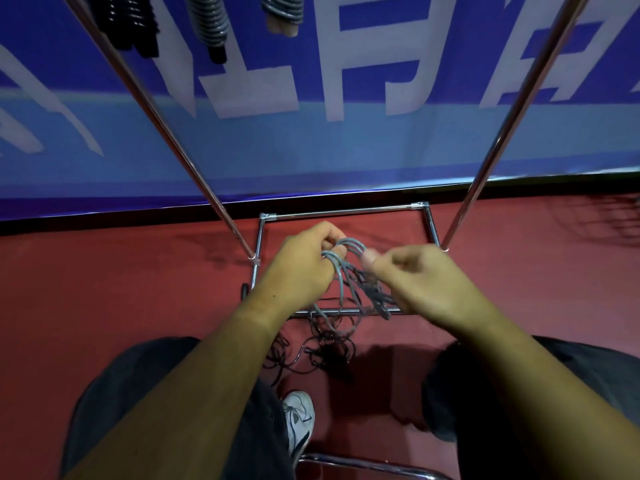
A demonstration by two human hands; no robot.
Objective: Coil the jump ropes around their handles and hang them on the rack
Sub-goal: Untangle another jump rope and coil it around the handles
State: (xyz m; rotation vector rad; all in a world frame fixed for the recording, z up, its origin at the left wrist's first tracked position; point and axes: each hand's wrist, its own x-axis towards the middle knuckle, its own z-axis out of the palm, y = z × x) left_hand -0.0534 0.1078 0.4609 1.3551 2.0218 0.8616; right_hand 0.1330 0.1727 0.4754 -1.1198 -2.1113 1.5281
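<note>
My two forearms come in over my dark trousers (145, 393), with one white shoe (298, 420) between my knees and a chrome tube (367, 466) below it.

My left hand (304, 268) has its fingers curled round a bunch of loops of the grey jump rope (341, 275). My right hand (422, 282), just beside it, pinches strands of the same rope between thumb and fingers; the thumb tip is blurred. The rope arches from one hand to the other and hangs down beneath both, and darker strands dangle under the right hand.

Below my hands a tangle of black rope (318, 351) lies on the red floor (104, 289), partly across the rack (343, 212) base rail. Two chrome poles rise from the base, one on either side of my hands.

High above my left hand hang three coiled ropes: one black (133, 22) and two grey (211, 26) (284, 8).

Beyond the rack, a blue banner (346, 150) carries large white characters, cropped so I cannot read them.
</note>
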